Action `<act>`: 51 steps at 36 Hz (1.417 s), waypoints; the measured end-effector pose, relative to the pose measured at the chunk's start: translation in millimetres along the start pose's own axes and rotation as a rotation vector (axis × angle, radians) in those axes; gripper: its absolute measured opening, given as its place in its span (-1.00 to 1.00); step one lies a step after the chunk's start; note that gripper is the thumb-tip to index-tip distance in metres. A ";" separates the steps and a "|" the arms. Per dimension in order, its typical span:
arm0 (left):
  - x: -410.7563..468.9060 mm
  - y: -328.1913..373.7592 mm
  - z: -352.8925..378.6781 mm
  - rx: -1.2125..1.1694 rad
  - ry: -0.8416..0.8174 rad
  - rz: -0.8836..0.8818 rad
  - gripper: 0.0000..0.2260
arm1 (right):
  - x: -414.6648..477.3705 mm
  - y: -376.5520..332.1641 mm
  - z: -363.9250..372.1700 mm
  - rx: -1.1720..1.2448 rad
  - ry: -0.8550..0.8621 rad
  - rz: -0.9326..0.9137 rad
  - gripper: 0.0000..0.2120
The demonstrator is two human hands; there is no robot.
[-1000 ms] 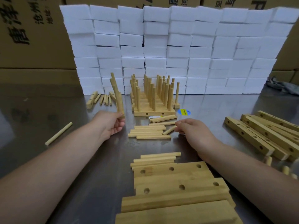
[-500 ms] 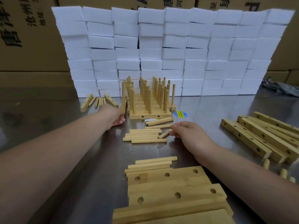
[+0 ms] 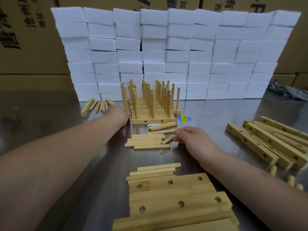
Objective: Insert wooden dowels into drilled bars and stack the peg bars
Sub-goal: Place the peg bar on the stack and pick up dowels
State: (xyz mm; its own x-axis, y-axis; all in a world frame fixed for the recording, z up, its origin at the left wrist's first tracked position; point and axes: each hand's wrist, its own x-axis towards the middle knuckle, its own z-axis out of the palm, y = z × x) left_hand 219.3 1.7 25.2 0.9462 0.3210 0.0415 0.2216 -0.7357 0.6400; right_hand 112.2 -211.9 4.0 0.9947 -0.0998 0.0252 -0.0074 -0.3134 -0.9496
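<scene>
Dowel (image 3: 167, 140) lying loose on the table (image 3: 213, 112) was pinched at its end by the right hand (image 3: 193, 141). The left hand (image 3: 119, 115) rested at the left side of the peg bar stack (image 3: 153, 121); its fingers were hidden, so its grip I could not tell. I judged the stack wanted steadying, pegs upright, before the dowel was lifted.

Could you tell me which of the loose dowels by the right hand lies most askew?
The diagonal dowel whose end meets the right hand; the others lie nearly crosswise, side by side.
</scene>
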 end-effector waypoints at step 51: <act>-103.3 1.5 9.4 0.303 -0.268 0.603 -0.73 | -3.7 -35.3 -19.8 -0.059 0.016 -0.172 -0.87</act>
State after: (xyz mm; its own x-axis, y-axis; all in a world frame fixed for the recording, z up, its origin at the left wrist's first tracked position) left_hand 124.1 -38.1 14.7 0.9411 -0.3213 0.1055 -0.3380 -0.8841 0.3226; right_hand 106.8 -219.2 43.5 0.9800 -0.0548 0.1913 0.1564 -0.3821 -0.9108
